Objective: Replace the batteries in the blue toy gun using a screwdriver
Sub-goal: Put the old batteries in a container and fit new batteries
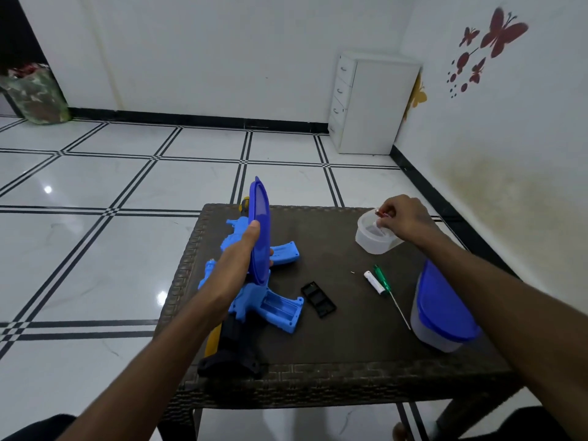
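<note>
2 hands work: left hand (237, 265) grips a blue lid (259, 230); right hand (402, 218) pinches a small battery (381, 213) over the clear container (375, 237). Blue toy gun (254, 294) lies frame centre on the desk (350, 345), compartment open, cover (318, 299) off, screwdriver (386, 286) nearby. Battery fitting and cover refastening remain.

Bright, even indoor light from overhead. Two small glare spots on the glossy floor tiles (95, 173), left of the table (350, 361). Shadows soft and faint. Wide-angle bending at the edges: skirting and tile lines curve. Slightly soft overall, near arms blurrier; dark doorway (19, 33) far left underexposed.
</note>
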Motion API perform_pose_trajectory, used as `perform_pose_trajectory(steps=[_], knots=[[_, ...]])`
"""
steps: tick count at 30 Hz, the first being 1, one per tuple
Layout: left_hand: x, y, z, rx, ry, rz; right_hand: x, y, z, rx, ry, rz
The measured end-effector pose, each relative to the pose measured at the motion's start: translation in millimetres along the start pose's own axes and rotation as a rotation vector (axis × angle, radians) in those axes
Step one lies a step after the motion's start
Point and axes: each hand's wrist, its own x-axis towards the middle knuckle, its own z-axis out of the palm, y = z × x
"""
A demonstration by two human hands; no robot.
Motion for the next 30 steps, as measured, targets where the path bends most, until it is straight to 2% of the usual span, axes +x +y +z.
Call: perform_pose_trajectory(steps=[7,11,13,16,17,20,27,30], knots=[[4,-5,4,-0.01,-0.001,-0.02,-3,-1,0,0.021,-0.01,-0.041],[4,-4,12,-0.019,-0.02,-0.031,-14,-10,-7,0.047,0.048,-0.07],[4,-2,15,-0.013,-0.032,-0.034,-26,-18,-11,0.024,-0.028,-0.139],[5,-1,19,-0.015,-0.043,-0.035,-54,-30,-11,-0.129,-0.321,-0.261],[4,-1,20,-0.019,-0.043,-0.041,-63,-32,-9,-0.226,-0.366,-0.285],[1,-1,26,0.003,-0.052,-0.049,-79,-31,0,-0.431,-0.35,-0.318],[-5,5,33,0.073,-0.087,-0.016,-85,-28,20,-0.461,-0.386,-0.319],[-2,5,33,0.101,-0.079,-0.007,-78,-30,20,-0.351,-0.417,-0.272]])
